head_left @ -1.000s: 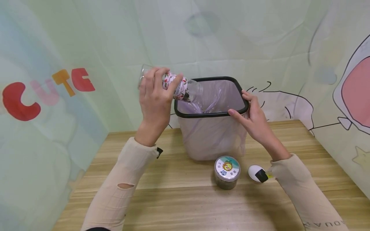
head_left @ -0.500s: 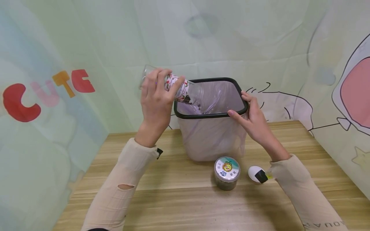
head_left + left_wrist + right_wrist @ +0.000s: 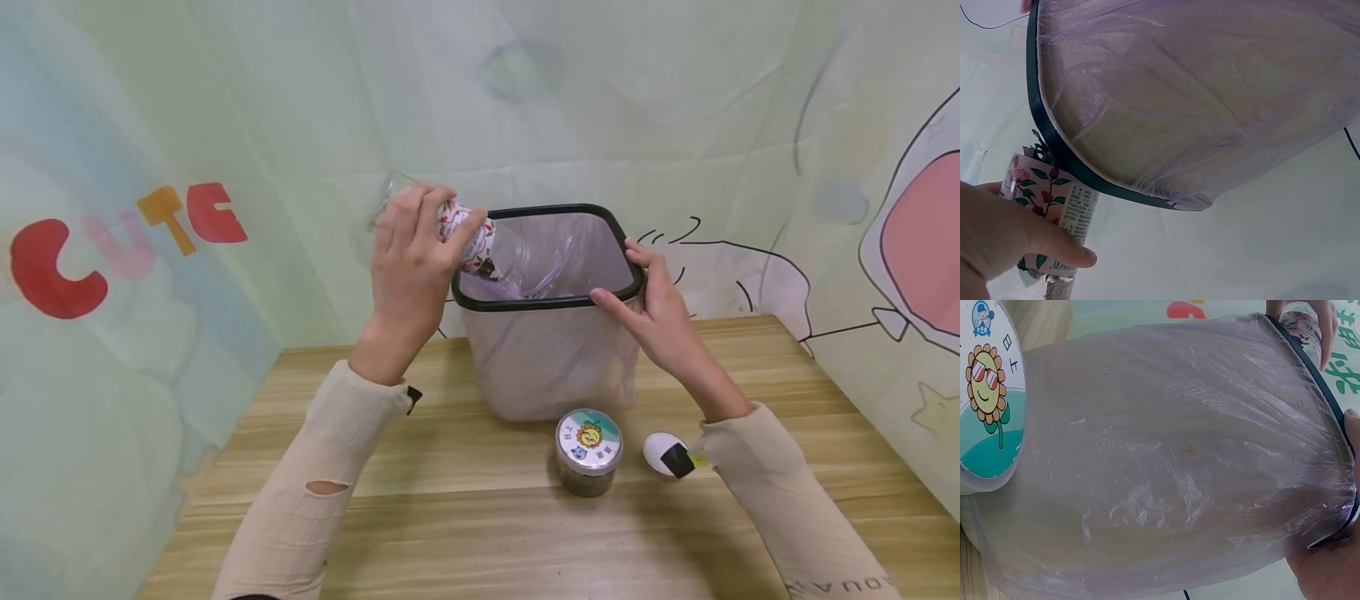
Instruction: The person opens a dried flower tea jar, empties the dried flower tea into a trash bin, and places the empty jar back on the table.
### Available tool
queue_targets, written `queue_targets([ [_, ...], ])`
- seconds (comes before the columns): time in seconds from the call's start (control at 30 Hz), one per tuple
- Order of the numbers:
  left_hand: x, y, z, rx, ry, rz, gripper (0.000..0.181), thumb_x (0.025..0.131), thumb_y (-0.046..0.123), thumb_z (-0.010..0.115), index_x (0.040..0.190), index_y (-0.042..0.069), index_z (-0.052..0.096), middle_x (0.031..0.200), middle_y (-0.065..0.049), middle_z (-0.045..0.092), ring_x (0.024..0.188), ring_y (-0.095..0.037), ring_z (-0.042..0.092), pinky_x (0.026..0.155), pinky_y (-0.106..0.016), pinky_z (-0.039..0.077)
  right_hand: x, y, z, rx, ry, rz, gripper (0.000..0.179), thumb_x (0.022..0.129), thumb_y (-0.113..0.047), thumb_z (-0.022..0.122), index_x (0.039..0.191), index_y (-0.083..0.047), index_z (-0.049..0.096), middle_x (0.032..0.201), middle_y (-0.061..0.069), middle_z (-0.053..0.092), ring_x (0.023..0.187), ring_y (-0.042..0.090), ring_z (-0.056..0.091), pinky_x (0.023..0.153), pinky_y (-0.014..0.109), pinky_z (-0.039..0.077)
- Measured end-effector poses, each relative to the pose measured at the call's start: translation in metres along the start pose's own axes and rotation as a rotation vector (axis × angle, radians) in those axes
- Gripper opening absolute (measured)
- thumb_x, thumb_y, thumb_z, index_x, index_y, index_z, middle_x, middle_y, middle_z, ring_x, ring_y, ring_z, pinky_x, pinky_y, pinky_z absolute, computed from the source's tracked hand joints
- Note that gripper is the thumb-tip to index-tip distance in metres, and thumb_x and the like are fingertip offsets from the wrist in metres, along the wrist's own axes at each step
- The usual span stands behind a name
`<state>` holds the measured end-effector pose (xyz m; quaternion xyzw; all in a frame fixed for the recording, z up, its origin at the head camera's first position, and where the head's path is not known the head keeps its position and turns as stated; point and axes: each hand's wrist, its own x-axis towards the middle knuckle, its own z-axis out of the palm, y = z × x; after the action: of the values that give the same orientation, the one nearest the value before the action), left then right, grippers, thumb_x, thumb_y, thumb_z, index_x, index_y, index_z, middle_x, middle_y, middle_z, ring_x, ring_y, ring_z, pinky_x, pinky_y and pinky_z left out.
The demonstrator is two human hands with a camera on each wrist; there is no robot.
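Note:
My left hand (image 3: 416,271) grips a clear jar (image 3: 478,242) with a floral label. It is tilted, its lower end over the left side of a trash bin. In the left wrist view, dark bits show at the jar's (image 3: 1044,187) end beside the bin's dark rim (image 3: 1047,134). The bin (image 3: 555,358) stands upright, black-rimmed, lined with a thin purplish bag. My right hand (image 3: 663,312) holds its right rim, thumb on the near edge and fingers along the side. The bag (image 3: 1166,456) covers the bin's outer wall in the right wrist view.
A lidded tub (image 3: 588,450) with a sunflower picture on top stands in front of the bin. Right of it lies a white round piece (image 3: 663,452), partly hidden by a black sleeve tab. The wooden table (image 3: 450,517) meets printed cloth walls (image 3: 337,100).
My left hand has shifted slightly right and down with the jar, bringing it further over the bin. The right hand keeps its hold on the rim.

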<state>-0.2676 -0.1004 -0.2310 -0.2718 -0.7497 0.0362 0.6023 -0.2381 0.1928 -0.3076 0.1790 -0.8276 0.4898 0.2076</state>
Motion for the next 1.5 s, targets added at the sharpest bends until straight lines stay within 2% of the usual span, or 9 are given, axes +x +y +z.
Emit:
queue_targets([
  [0.6,0.0005,-0.0009,0.0000,0.016,-0.010,0.019,0.045,0.095,-0.012,0.053,0.115,0.023,0.073,0.121,-0.013,0.059,0.118,-0.032,0.050,0.108,-0.038,0.038,0.0023,0.0004,0.0005,0.008,-0.003,-0.004,0.078,0.095,-0.035,0.068,0.150,-0.001,0.024,0.164,0.009,0.019,0.147,0.027,0.023,0.117,0.045,0.025],
  [0.9,0.0010,-0.0010,-0.0003,0.014,-0.020,0.028,0.046,0.095,-0.012,0.053,0.117,0.023,0.073,0.123,-0.012,0.059,0.119,-0.031,0.049,0.108,-0.038,0.037,0.0031,0.0006,-0.0004,-0.006,0.010,-0.009,0.077,0.094,-0.039,0.069,0.148,-0.001,0.028,0.163,0.006,0.022,0.147,0.025,0.024,0.117,0.045,0.025],
  [1.1,0.0017,0.0001,0.0000,0.053,0.022,0.103,0.045,0.097,-0.011,0.050,0.111,0.025,0.074,0.120,-0.010,0.060,0.116,-0.029,0.051,0.109,-0.035,0.037,0.0029,0.0010,-0.0009,-0.013,0.011,-0.009,0.078,0.094,-0.039,0.068,0.148,-0.001,0.027,0.163,0.006,0.022,0.147,0.025,0.024,0.117,0.045,0.025],
  [1.3,0.0047,0.0013,-0.0024,0.064,0.043,0.165,0.042,0.098,-0.009,0.049,0.109,0.023,0.075,0.118,-0.011,0.061,0.116,-0.028,0.051,0.110,-0.035,0.035,0.0029,0.0002,-0.0017,-0.012,0.008,-0.011,0.077,0.094,-0.038,0.069,0.148,-0.001,0.027,0.163,0.007,0.021,0.146,0.025,0.026,0.116,0.045,0.026],
  [1.5,0.0062,0.0014,-0.0032,0.082,0.055,0.183,0.041,0.098,-0.009,0.050,0.107,0.022,0.076,0.117,-0.011,0.061,0.116,-0.027,0.052,0.110,-0.034,0.035,0.0035,-0.0006,-0.0007,-0.004,0.004,-0.010,0.077,0.095,-0.036,0.069,0.148,-0.001,0.027,0.163,0.007,0.021,0.147,0.025,0.024,0.117,0.044,0.025],
])
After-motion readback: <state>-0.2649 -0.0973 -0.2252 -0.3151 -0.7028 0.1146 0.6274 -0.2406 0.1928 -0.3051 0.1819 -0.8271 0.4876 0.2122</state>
